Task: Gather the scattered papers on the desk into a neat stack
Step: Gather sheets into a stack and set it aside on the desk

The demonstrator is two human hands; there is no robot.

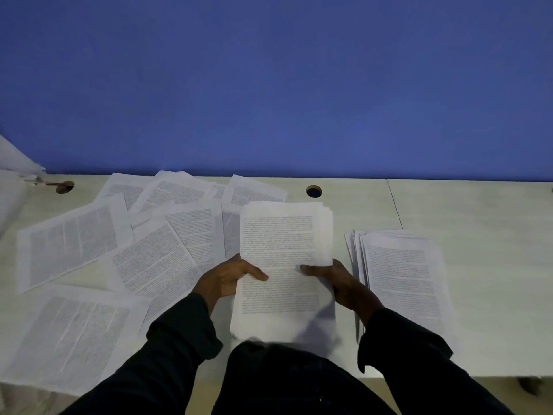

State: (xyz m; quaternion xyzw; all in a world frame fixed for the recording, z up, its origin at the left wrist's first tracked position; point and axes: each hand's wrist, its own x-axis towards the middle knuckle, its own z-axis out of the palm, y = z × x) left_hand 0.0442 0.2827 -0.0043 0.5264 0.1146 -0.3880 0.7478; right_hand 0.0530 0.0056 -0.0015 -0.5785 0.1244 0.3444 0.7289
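Here both hands, left (230, 278) and right (335, 280), grip the printed white sheaf (284, 265), its edges slightly uneven.

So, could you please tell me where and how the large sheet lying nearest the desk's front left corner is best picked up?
Take the front-left sheet by its right edge, coming in from the right with the left hand. That edge lies closest to the hand; the sheet lies flat on the desk, so slide fingers under, thumb on top.
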